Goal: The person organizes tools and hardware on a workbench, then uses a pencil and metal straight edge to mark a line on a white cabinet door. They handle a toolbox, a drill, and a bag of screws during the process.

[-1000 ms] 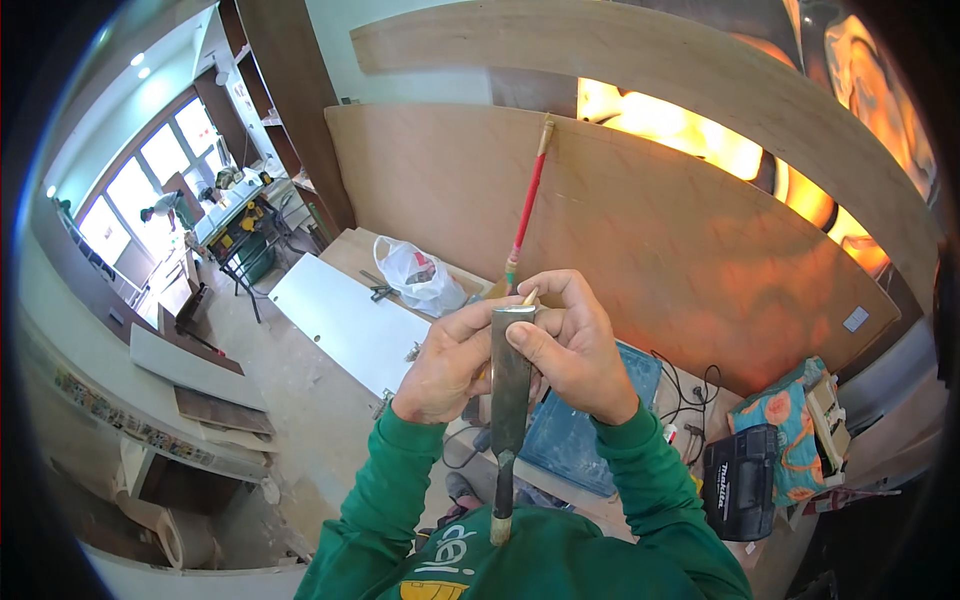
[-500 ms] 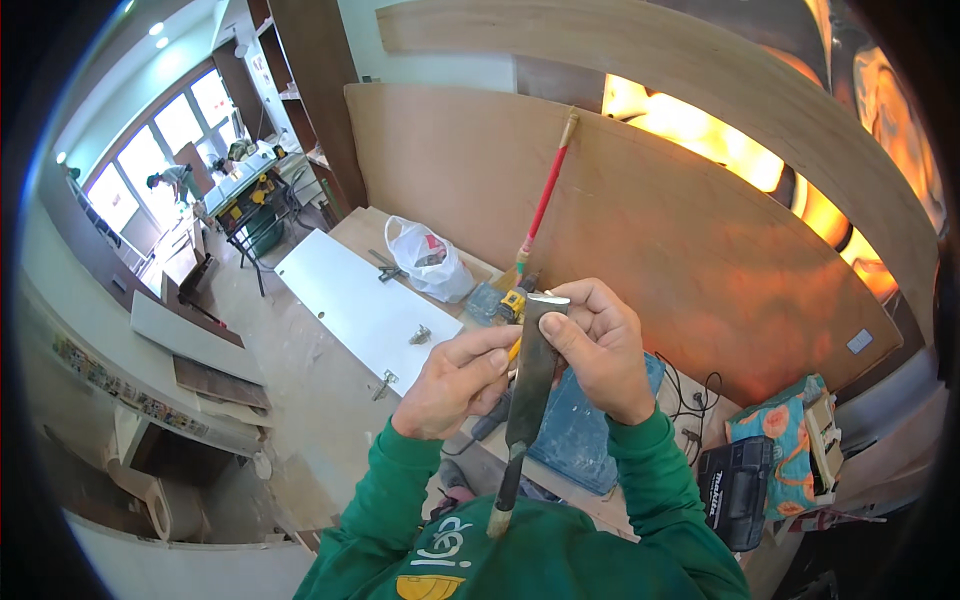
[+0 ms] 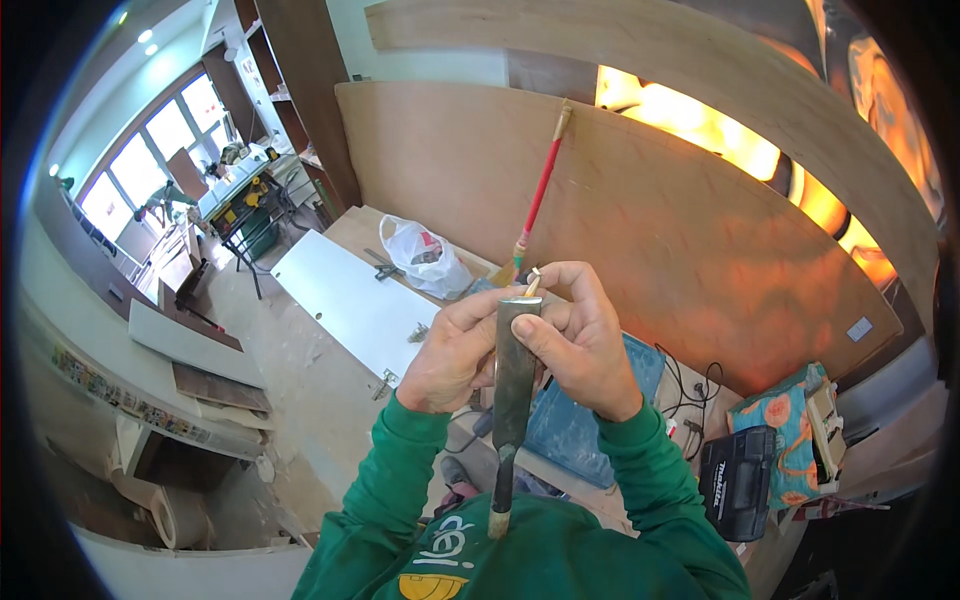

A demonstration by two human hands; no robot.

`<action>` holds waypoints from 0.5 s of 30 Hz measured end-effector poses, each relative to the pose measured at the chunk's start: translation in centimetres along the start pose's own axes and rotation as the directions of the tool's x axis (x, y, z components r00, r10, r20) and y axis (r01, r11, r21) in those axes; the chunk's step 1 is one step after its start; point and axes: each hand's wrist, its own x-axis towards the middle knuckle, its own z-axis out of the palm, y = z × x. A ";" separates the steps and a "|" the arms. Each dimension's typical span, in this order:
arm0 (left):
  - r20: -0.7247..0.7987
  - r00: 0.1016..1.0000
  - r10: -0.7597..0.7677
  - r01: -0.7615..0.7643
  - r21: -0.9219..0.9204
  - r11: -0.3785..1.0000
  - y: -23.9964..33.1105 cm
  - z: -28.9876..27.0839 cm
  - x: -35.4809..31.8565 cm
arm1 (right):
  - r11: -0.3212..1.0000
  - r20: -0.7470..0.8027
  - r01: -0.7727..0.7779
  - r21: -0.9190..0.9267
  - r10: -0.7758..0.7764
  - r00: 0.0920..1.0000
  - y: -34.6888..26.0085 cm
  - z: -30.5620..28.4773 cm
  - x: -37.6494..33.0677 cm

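Note:
In front of my chest I hold a wide, dark chisel (image 3: 517, 380) with its bright edge pointing up and away. Its handle end rests against my green sweatshirt. My right hand (image 3: 585, 345) is closed on the upper blade, thumb pressed flat on its face. Beside the blade, my left hand (image 3: 450, 350) is closed around a pencil, most of which its fingers and the chisel hide. The pencil's pale bare-wood tip (image 3: 534, 284) shows just past the edge, next to my right fingertips.
Below lie a blue toolbox (image 3: 565, 425), a black case (image 3: 738, 480), cables (image 3: 690, 400) and a flowered bag (image 3: 785, 440). A white panel (image 3: 345, 300) with hinges and a plastic bag (image 3: 425, 260) lie ahead. A brush with a red handle (image 3: 540, 195) leans on a board (image 3: 700, 220). Another person (image 3: 165, 200) bends far left.
The chisel has shifted slightly left and stands more upright. The pencil's tip now shows beyond the edge, where earlier its yellow side showed between my hands.

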 end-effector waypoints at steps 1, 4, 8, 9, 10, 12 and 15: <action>-0.004 1.000 0.000 0.000 -0.002 1.000 -0.1 0.1 0.0 | 1.000 0.001 0.003 -0.006 -0.003 1.000 0.0 -0.1 0.0; -0.058 0.998 -0.025 0.025 0.003 1.000 0.1 1.3 -0.4 | 1.000 -0.008 0.000 0.003 0.000 1.000 0.0 -0.2 -0.3; 0.006 0.998 -0.070 0.070 0.020 0.997 -0.6 -0.5 -1.5 | 0.999 -0.033 0.010 -0.047 -0.012 0.999 0.3 0.0 -0.9; 0.005 0.998 -0.058 0.058 0.029 0.998 -0.8 -0.7 -1.9 | 0.999 -0.051 0.006 -0.049 -0.009 0.999 0.5 0.2 -1.0; 0.005 0.999 -0.048 0.048 0.041 0.998 -1.0 -0.9 -2.1 | 0.999 -0.071 0.004 -0.049 -0.007 0.997 0.6 0.2 -1.0; 0.000 0.999 -0.053 0.052 0.048 0.997 -1.0 -0.8 -2.6 | 0.999 -0.078 0.022 -0.047 -0.025 0.997 0.8 -0.8 -0.8; -0.003 0.999 -0.053 0.053 0.030 0.998 -0.4 -0.5 -3.0 | 1.000 -0.066 -0.002 -0.006 0.001 0.998 0.7 -0.4 -0.7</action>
